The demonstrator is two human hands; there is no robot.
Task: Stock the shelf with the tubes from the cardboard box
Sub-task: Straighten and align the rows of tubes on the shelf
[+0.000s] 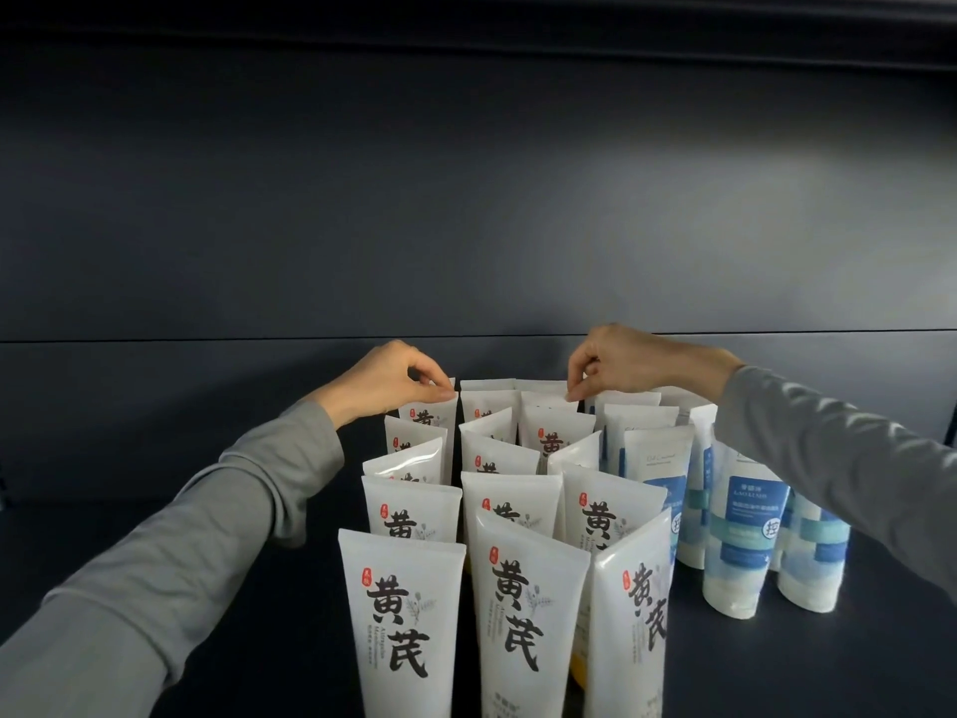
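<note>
- The left hand, in a gray sleeve, pinches the flat top edge of the left-row tube at the back.
- White tubes with black characters stand cap-down in three close rows on the dark shelf.
- The right hand pinches the top edge of the right-row tube, also at the back.
- Blue-and-white tubes stand just beside the white ones, on their right.

Shop, dark shelf, neat rows of identical branded tubes
</note>
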